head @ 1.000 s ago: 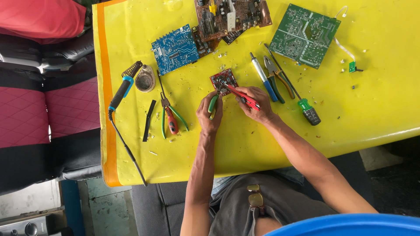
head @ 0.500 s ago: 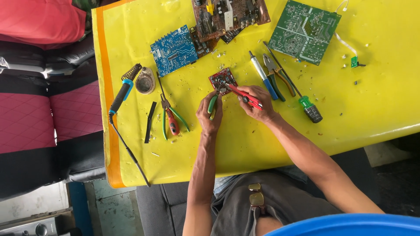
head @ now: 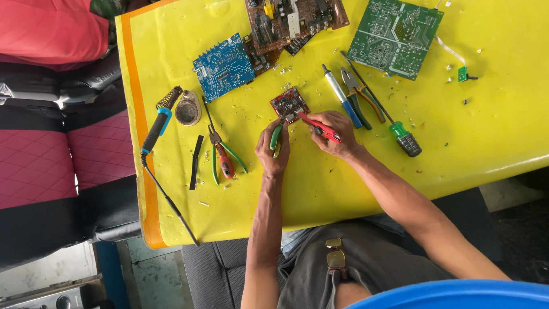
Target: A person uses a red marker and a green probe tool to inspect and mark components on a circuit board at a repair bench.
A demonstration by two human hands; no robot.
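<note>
A small red circuit board (head: 289,104) lies on the yellow table (head: 320,189) in front of me. My left hand (head: 272,153) grips a green-handled tool (head: 277,139) whose tip reaches the board's near edge. My right hand (head: 334,134) holds a red-handled tool (head: 318,127) pointed at the same edge of the board. Both hands sit just below the board, close together.
A blue board (head: 224,67), a brown board (head: 291,20) and a green board (head: 396,37) lie farther back. A soldering iron (head: 159,123) with its cord, a round tin (head: 187,111), green-handled pliers (head: 224,155), a blue screwdriver (head: 342,97), cutters (head: 360,94) and a green screwdriver (head: 400,133) surround the hands.
The hands and both tools stay at the red board with barely any movement; the view has shifted slightly.
</note>
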